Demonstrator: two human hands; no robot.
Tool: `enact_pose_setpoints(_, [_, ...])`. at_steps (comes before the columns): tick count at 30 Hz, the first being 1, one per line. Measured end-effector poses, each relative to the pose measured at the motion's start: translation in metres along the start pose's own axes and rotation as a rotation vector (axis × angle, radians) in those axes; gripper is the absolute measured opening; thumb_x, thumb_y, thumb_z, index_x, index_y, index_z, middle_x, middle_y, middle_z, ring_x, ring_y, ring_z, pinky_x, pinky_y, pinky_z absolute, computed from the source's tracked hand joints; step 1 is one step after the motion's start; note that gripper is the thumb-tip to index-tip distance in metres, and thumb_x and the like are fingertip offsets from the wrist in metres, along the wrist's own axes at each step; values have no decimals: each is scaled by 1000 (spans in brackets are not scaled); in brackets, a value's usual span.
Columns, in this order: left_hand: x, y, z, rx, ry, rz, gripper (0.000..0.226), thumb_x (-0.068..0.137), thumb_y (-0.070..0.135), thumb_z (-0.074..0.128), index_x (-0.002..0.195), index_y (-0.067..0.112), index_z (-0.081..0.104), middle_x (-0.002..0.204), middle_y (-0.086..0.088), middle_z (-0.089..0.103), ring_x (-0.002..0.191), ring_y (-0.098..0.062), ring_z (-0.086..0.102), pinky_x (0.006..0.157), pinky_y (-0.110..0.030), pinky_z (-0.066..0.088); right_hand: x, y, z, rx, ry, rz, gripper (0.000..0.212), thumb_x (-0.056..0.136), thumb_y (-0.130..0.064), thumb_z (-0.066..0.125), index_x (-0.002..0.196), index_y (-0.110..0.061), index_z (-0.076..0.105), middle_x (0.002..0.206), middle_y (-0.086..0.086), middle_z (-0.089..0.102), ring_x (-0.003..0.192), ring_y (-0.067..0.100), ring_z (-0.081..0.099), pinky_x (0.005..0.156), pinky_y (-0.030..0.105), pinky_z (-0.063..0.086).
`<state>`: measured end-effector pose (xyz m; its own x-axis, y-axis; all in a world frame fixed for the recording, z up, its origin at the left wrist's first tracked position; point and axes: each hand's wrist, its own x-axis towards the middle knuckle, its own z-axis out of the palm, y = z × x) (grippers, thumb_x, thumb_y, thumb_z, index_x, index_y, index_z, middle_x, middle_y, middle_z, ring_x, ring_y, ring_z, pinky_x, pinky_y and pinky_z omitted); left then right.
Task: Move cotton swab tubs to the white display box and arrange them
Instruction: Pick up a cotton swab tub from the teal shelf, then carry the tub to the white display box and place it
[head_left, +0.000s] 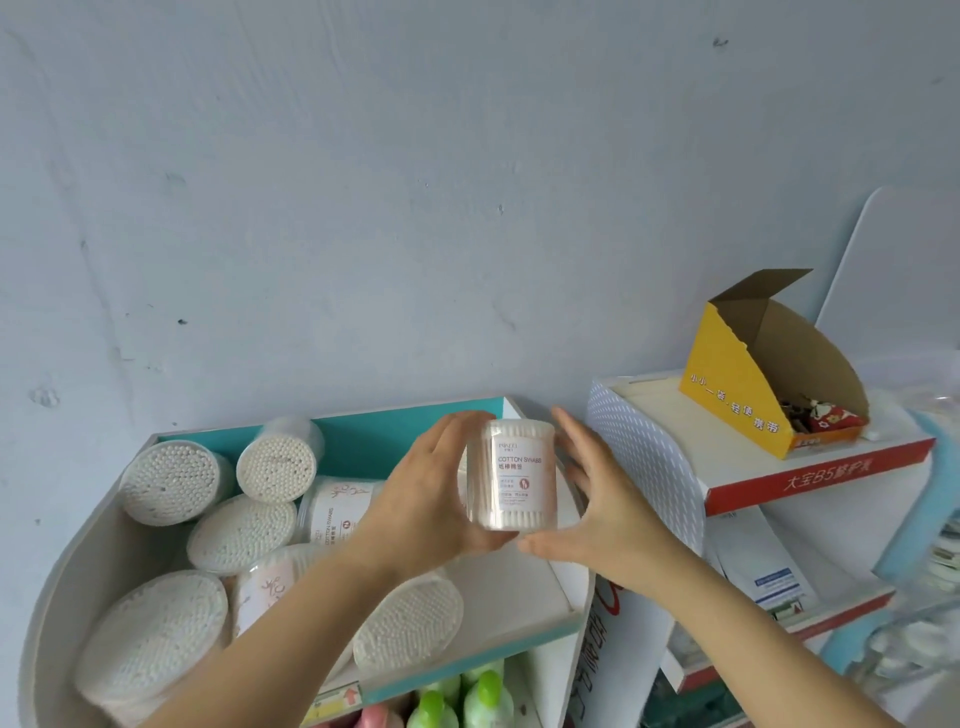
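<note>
Holding one cotton swab tub (511, 475) upright in the air, over the back right corner of the white display box (67, 571). The label faces the camera and reads COTTON SWABS.

The left hand (431, 499) grips the tub from its left side, with the fingers curled round the upper edge. The right hand (608, 499) is open with straight fingers, sitting just beside the tub's right side, thumb pointing in under the bottom edge. Honestly can't tell if that hand actually touches the tub or not.

The box has a teal back wall and stands against the pale wall (363, 208). The other tubs (174, 483) are piled in its left and middle part, most tipped over so you see the swab tips, and a couple show their labels.

Off to the right, a yellow carton (737, 395) with its flap open sits on a white box with a red edge (810, 483). Some green bottles (488, 696) poke out on the shelf below the display box.
</note>
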<state>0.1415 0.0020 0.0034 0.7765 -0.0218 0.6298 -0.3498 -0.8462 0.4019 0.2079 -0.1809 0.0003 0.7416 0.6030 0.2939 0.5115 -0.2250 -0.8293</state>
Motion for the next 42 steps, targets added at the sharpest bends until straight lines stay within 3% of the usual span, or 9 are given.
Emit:
enact_pose_setpoints(3, [0, 5, 0, -49, 57, 21, 88, 53, 44, 83, 126, 19, 42, 124, 8, 53, 112, -2, 49, 95, -3, 31, -5, 0, 0, 262, -47, 48, 111, 48, -37, 89, 143, -35, 32, 144, -14, 44, 130, 5, 46, 110, 40, 39])
enact_pose_setpoints(8, [0, 20, -2, -58, 73, 91, 84, 56, 41, 80, 126, 20, 39, 123, 7, 52, 113, -5, 48, 98, -7, 31, -15, -9, 6, 377, 4, 132, 76, 52, -34, 84, 122, -34, 54, 116, -6, 68, 109, 9, 63, 93, 34, 53])
enact_pose_setpoints(13, [7, 31, 9, -64, 76, 158, 93, 60, 53, 75, 137, 20, 33, 139, 4, 40, 128, -6, 40, 104, -21, 36, -27, -17, -4, 404, 157, 188, 58, 66, -6, 83, 113, -30, 60, 102, -6, 73, 96, 7, 68, 78, 25, 56])
enact_pose_setpoints(16, [10, 41, 22, -192, 0, 97, 109, 57, 62, 74, 145, 30, 17, 145, 10, 25, 124, -1, 41, 97, -12, 40, -39, -17, -19, 390, 264, 205, 62, 60, -10, 84, 114, -29, 60, 103, -6, 72, 96, 9, 69, 75, 26, 57])
enact_pose_setpoints(18, [11, 52, 33, -291, -50, 30, 114, 55, 63, 76, 146, 29, 15, 140, 14, 29, 114, 2, 47, 91, -13, 45, -49, -16, -32, 370, 323, 220, 69, 56, -18, 85, 118, -32, 59, 107, -5, 71, 98, 10, 68, 76, 29, 58])
enact_pose_setpoints(23, [19, 101, 72, -481, -152, 29, 91, 64, 51, 79, 138, 44, 27, 128, 19, 51, 112, -3, 55, 91, -28, 51, -86, -8, -75, 353, 410, 234, 64, 68, -6, 81, 120, -31, 55, 109, -5, 68, 95, 6, 67, 66, 20, 56])
enact_pose_setpoints(28, [30, 164, 112, -512, -186, 65, 84, 64, 50, 79, 123, 68, 22, 123, 36, 46, 114, 5, 50, 90, -19, 48, -131, 9, -131, 327, 466, 258, 73, 61, -22, 84, 124, -36, 52, 113, -7, 66, 100, 7, 65, 70, 23, 57])
enact_pose_setpoints(37, [58, 310, 223, -543, -256, 109, 81, 64, 51, 76, 124, 62, 23, 121, 47, 40, 112, 18, 44, 80, 0, 40, -233, 47, -273, 300, 593, 259, 69, 67, -14, 82, 122, -38, 49, 108, -13, 64, 95, 1, 62, 65, 17, 52])
enact_pose_setpoints(42, [69, 368, 281, -582, -360, 100, 88, 66, 41, 82, 134, 49, 26, 127, 26, 47, 112, 8, 49, 85, -10, 46, -280, 78, -332, 302, 672, 305, 63, 65, -7, 83, 112, -37, 54, 102, -10, 68, 84, -1, 67, 62, 18, 54])
